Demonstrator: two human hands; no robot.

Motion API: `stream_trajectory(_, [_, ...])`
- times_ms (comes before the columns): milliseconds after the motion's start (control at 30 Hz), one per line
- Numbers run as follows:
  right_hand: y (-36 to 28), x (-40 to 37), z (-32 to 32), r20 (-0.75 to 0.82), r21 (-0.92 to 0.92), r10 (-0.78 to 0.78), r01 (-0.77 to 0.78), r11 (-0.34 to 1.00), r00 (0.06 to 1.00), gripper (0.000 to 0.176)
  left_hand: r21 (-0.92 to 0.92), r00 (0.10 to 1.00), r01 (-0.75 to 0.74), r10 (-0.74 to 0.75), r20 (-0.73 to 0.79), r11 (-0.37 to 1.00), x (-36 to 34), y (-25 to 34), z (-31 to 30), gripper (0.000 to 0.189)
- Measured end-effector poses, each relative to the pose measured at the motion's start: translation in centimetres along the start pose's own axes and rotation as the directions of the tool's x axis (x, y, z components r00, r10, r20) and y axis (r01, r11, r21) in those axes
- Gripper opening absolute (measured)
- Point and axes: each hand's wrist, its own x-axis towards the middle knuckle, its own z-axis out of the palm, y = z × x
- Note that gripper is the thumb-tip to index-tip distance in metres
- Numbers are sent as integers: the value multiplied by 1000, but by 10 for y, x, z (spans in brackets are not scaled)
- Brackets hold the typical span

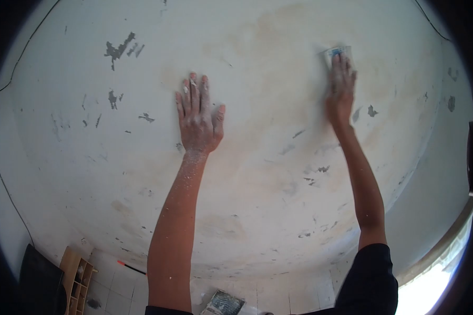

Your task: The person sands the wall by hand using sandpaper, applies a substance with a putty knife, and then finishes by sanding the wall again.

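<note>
My left hand [197,118] lies flat against a white wall [257,173], fingers stretched and thumb out to the side. White dust coats its fingertips, wrist and forearm. Higher up and to the right, my right hand [341,89] presses a folded sheet of sandpaper [347,51] with blue print on its back to the wall. The fingers cover most of that sheet, so its underside is hidden. Around both hands the wall shows grey chipped patches [119,50] and tan stains.
A black screen-like panel [39,281] and a wooden shelf [74,278] stand at the lower left. Near them is a thin black stick with a red end [129,266]. A dusty board [223,303] lies on the tiled floor. Bright light enters past a curtain [441,252] at the right.
</note>
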Motion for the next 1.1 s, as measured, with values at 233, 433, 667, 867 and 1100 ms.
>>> stream_trajectory(233, [-44,-67,-25,372,131,-300,271,954,878,75,-1,999,-16,16,-38,1000,1,1,1,71])
stream_trajectory(433, [-2,-30,-5,-44,-50,37,-40,998,998,64,26,998,-24,26,-55,999,3,0,2,71])
stream_trajectory(667, [-19,-15,-12,271,49,-276,273,961,922,73,35,999,-22,24,-46,999,1,2,-1,71])
stream_trajectory(867, [-28,61,30,-78,70,187,-182,981,979,65,19,1000,-14,14,-27,1000,1,3,-2,70])
stream_trajectory(1100, [-20,94,14,22,-22,-90,90,996,996,77,-50,999,24,-26,-47,998,-1,-2,2,64])
